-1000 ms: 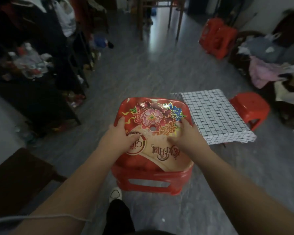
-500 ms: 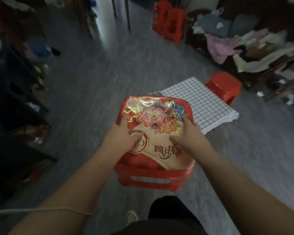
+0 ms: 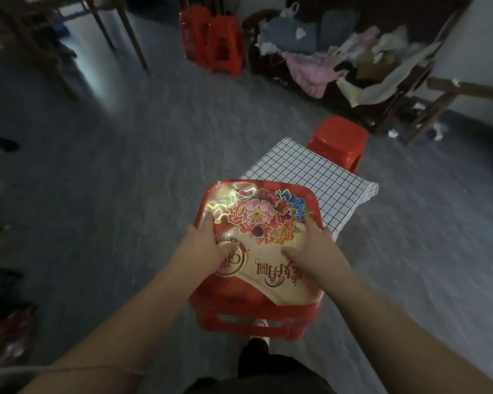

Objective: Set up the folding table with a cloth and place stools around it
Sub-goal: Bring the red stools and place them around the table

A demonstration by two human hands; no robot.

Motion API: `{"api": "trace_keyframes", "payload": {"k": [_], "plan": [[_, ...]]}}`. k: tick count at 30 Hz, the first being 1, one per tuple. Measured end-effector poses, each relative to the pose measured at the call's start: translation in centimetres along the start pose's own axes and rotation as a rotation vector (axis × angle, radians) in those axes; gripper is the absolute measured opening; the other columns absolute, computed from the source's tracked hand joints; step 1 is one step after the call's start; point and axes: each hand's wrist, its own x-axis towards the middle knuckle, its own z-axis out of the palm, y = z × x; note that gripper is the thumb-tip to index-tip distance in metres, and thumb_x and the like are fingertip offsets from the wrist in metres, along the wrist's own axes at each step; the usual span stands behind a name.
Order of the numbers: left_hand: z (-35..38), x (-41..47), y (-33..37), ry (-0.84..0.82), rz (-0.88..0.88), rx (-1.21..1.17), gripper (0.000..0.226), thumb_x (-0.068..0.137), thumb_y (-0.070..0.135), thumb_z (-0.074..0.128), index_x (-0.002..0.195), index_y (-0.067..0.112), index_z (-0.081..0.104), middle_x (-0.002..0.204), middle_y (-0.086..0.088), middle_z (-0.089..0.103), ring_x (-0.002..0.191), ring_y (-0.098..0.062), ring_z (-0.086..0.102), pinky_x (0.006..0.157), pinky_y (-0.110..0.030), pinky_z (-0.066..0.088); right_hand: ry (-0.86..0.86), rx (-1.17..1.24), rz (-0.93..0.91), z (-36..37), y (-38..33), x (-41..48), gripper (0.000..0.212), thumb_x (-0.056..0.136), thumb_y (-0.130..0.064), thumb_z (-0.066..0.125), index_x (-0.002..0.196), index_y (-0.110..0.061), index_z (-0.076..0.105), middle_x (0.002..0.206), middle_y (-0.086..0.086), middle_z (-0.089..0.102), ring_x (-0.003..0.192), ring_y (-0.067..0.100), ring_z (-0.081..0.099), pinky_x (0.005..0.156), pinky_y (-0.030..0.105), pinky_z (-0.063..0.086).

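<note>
Red tall stools (image 3: 211, 44), two side by side, stand at the back, a little left of the middle, not yet brought. Nearer, the left hand (image 3: 208, 248) holds the left side of the flowered stool (image 3: 256, 220). Its thumb lies on the printed seat and its fingers (image 3: 207, 221) reach along the edge. The right hand (image 3: 316, 251) holds the right side in the same manner, with the thumb on the seat and the fingers (image 3: 310, 224) at the rim.

The stool is off the floor (image 3: 111, 223), and its far edge hides the near corner of the checked cloth (image 3: 310, 172). This cloth already covers the low surface, which stands just behind the carried stool and is itself hidden under the cloth. At its far right side a plain red stool (image 3: 339, 135) is in place, just beside the cloth edge.

The step in hand seems to be the placing of a second stool. The next move probably calls for lowering it to the floor at a free side of the surface, near the hanging cloth but not on it, and then releasing both hands.

Compared with half a second earlier, the hold of both hands is the same. The view has turned: cloth and plain stool lie a little more to the left, and the tall stools show more fully.
</note>
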Motion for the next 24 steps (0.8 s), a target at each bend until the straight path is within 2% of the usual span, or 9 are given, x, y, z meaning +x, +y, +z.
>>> {"api": "trace_keyframes", "payload": {"k": [11, 15, 20, 24], "plan": [[-4.9, 13.2, 1.3, -0.116, 0.185, 0.065, 0.099, 0.08, 0.057, 0.072, 0.156, 0.034, 0.011, 0.139, -0.018, 0.04, 0.118, -0.038, 0.056, 0.101, -0.047, 0.047, 0.071, 0.074, 0.209, 0.6, -5.9, 6.7, 0.099, 0.079, -0.056, 0.073, 0.154, -0.036, 0.011, 0.152, 0.016, 0.025, 0.121, 0.039, 0.056, 0.097, 0.052, 0.051], [-6.2, 18.0, 0.2, -0.202, 0.328, 0.1, 0.098, 0.081, 0.055, 0.072, 0.155, 0.033, 0.012, 0.143, -0.019, 0.04, 0.121, -0.037, 0.055, 0.101, -0.045, 0.046, 0.153, 0.103, 0.33, 3.0, -8.5, 7.6, 0.1, 0.078, -0.058, 0.072, 0.154, -0.037, 0.01, 0.154, 0.016, 0.025, 0.126, 0.041, 0.052, 0.099, 0.056, 0.049], [-8.9, 22.5, -2.0, -0.322, 0.523, 0.122, 0.098, 0.083, 0.049, 0.074, 0.156, 0.032, 0.012, 0.146, -0.015, 0.039, 0.125, -0.034, 0.053, 0.102, -0.042, 0.044, 0.255, 0.189, 0.51, 6.8, -13.2, 6.9, 0.1, 0.078, -0.054, 0.074, 0.153, -0.037, 0.01, 0.159, 0.017, 0.019, 0.131, 0.041, 0.048, 0.098, 0.055, 0.05], [-10.3, 24.9, -3.5, -0.372, 0.618, 0.138, 0.099, 0.082, 0.048, 0.075, 0.156, 0.035, 0.01, 0.144, -0.014, 0.042, 0.123, -0.031, 0.055, 0.102, -0.043, 0.045, 0.302, 0.244, 0.609, 9.3, -16.3, 6.2, 0.1, 0.08, -0.051, 0.075, 0.154, -0.036, 0.009, 0.16, 0.016, 0.016, 0.124, 0.039, 0.055, 0.096, 0.053, 0.052]]}}
